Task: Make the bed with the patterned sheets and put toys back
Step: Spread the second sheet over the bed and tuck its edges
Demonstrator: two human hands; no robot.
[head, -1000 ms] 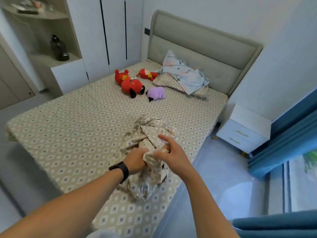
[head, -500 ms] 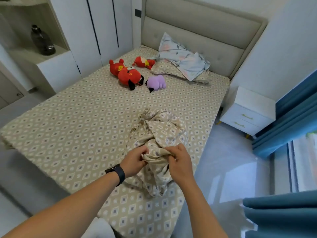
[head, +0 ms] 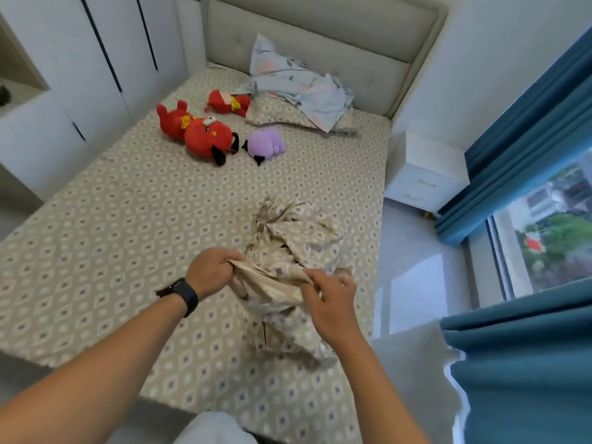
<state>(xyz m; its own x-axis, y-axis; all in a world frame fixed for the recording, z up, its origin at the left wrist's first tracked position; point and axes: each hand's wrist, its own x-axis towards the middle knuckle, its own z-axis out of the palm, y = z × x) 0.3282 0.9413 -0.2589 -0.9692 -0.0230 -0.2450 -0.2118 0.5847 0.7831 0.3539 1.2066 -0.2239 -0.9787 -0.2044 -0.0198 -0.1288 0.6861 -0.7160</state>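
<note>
Hands (head: pixel 272 290) grip crumpled patterned sheet (head: pixel 294 248).

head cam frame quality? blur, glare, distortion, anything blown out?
Head view: daylight from the window at right, where the outdoor scene is bright and hazy; a pale sheen on the floor. Wide-angle bend shows in the curtain and headboard. Soft overall, the toys smeared; both hands' grip on the crumpled sheet still reads.

Home bedroom, upholstered bed (head: pixel 320 56), white wardrobe (head: pixel 105 52), white nightstand (head: pixel 426 174), blue curtains (head: pixel 525 123)
</note>
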